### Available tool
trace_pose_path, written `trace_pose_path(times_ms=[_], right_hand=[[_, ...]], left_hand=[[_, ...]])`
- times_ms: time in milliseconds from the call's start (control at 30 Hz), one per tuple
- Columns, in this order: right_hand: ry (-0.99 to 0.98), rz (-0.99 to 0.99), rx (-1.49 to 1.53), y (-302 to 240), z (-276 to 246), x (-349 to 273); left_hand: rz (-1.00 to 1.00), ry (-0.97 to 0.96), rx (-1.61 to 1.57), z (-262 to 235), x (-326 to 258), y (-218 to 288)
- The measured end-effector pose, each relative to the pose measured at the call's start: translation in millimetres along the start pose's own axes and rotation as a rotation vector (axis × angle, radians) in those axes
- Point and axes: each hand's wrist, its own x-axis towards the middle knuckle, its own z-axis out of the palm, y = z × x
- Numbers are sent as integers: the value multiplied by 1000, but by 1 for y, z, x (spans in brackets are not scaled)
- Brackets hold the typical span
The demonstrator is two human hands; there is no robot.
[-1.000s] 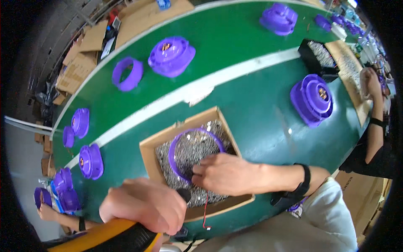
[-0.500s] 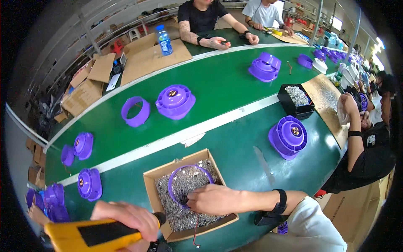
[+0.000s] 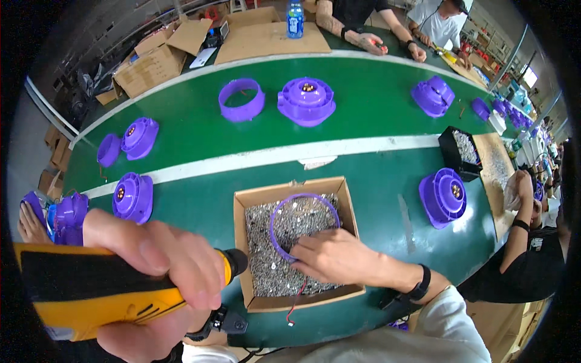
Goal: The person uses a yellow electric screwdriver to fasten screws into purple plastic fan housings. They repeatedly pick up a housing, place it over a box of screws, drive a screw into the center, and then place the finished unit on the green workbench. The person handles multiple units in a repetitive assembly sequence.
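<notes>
Keeping the yellow electric screwdriver [image 3: 78, 281] steady helps, left hand [image 3: 175, 257] wrapped round it at lower left, right hand [image 3: 336, 255] curled at the purple ring [image 3: 272, 227], grip unclear.

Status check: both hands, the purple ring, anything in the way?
Left grip: closed round yellow tool. Right grip: at ring, hold unclear. Ring: over metal bits in box. Possible snag: red wire over box's near edge.
</notes>
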Motion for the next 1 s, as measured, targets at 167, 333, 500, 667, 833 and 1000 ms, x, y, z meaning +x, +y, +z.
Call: trace_pose_path(times_ms=[167,333,500,667,833,1000], right_hand=[[206,-18,13,-4,-5,4],[504,-102,22,-12,-28,-5],[706,-136,-133,1,-65,-2],[632,150,-279,70,-85,30],[322,159,-173,149,-58,42],[281,202,-128,171,-41,71]], left_hand=[[49,20,-20,-9,0,5],[96,0,-47,-11,3,6],[109,104,-19,-12,-3,13],[106,79,-84,-19,-5,12],[120,17,-118,-21,-2,12],[161,-1,-165,-29,-3,14]])
